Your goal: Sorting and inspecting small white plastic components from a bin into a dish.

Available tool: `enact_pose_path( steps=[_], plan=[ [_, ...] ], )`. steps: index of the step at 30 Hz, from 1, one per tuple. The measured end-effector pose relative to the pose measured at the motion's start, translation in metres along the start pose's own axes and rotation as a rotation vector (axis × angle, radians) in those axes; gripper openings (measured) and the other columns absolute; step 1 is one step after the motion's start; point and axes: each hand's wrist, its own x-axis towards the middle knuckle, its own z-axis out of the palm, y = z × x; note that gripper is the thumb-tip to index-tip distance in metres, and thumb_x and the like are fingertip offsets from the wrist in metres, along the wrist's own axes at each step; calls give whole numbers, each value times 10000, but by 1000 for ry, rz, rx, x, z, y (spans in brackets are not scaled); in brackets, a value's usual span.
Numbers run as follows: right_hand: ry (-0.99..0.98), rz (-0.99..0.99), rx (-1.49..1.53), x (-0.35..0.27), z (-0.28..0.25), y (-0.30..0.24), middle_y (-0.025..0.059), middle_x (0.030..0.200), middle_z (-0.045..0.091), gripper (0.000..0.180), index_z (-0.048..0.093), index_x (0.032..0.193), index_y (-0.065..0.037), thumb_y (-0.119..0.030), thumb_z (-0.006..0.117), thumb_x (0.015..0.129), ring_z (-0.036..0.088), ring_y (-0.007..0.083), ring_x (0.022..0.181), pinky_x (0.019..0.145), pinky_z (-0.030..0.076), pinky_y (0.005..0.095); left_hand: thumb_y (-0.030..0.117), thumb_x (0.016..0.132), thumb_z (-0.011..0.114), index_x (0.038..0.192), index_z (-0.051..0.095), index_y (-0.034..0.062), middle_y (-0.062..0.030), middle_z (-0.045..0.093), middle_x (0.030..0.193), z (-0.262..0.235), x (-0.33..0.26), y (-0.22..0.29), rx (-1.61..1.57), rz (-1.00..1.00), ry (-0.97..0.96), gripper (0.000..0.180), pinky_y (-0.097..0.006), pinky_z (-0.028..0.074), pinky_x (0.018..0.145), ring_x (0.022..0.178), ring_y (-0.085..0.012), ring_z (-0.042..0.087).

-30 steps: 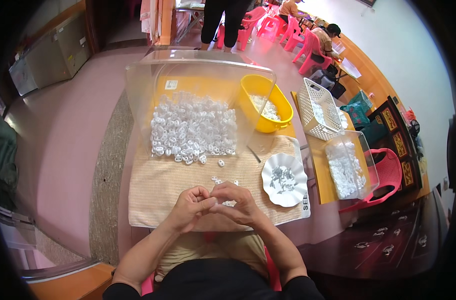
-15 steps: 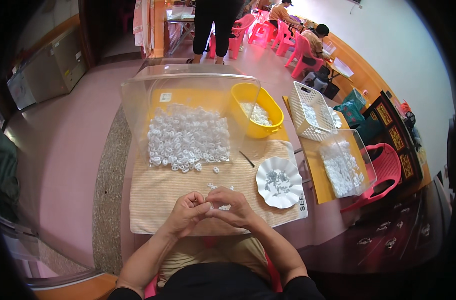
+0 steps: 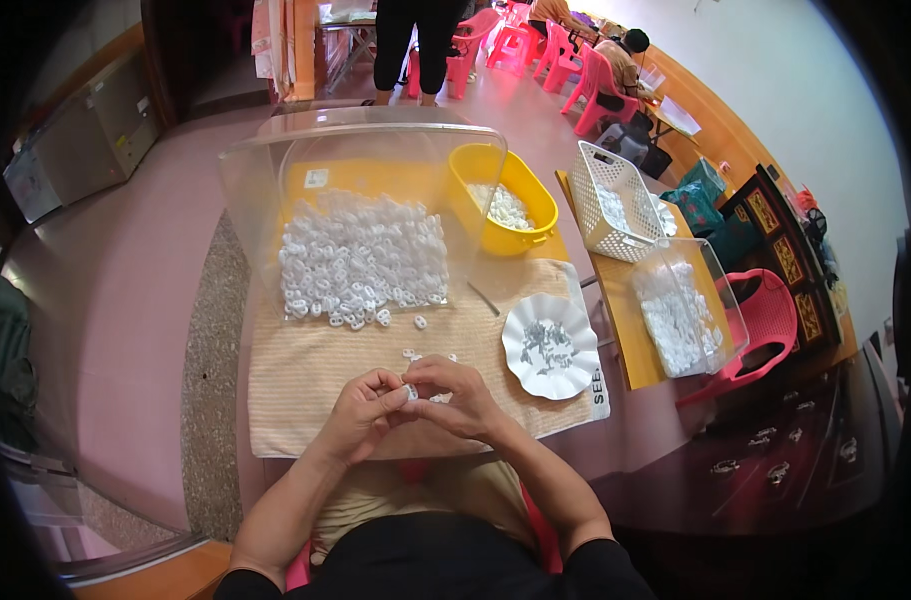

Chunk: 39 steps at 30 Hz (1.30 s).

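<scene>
My left hand (image 3: 363, 410) and my right hand (image 3: 456, 398) meet over the near edge of a beige striped cloth (image 3: 305, 380). Between their fingertips they pinch a small white plastic piece (image 3: 411, 391). A few loose white pieces (image 3: 420, 355) lie on the cloth just beyond the fingers. Farther out, a big heap of the same white pieces (image 3: 360, 260) spills from a clear plastic bin (image 3: 275, 170) lying on its side. To the right of my right hand stands a white scalloped plate (image 3: 520, 360) with small metal parts in it.
A yellow oval tub (image 3: 515, 240) with white pieces stands behind the plate. On a side table to the right are a white lattice basket (image 3: 615, 235) and a clear box (image 3: 685, 315) of white parts. Pink chairs (image 3: 765, 320) and people stand farther back.
Both hands stay together at the cloth's near edge, working the small piece; the fingers have shifted slightly. The view has tilted a little. Nothing else on the table has moved.
</scene>
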Motion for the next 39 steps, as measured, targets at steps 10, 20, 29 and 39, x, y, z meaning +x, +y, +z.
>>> enact_pose_path(
  steps=[10,20,29,39],
  plan=[
    [-5,-10,12,-3,-1,7,96,992,622,294,632,1049,-6,-6,751,780,609,119,759,659,519,247,118,913,652,941,580,57,-37,637,916,2,-2,-3,6,-43,42,98,-314,537,807,848,-133,628],
    [-4,97,120,-1,-2,6,77,985,602,312,624,1065,-1,-6,757,783,571,98,760,650,494,231,135,931,633,979,580,66,-33,635,945,-5,5,-7,-45,-55,63,99,-297,526,821,882,-126,617],
    [42,160,118,4,4,1,81,930,642,272,658,981,-3,-35,788,743,598,159,822,731,476,276,200,939,632,1001,559,88,-67,652,1033,1,1,0,-52,-71,74,148,-320,520,854,938,-136,625],
    [37,111,85,2,3,1,77,995,611,284,642,1029,7,8,758,770,586,98,798,674,514,231,196,946,623,1001,544,101,-93,673,1052,2,2,-2,-91,-78,83,135,-296,523,824,935,-137,642]
  ],
)
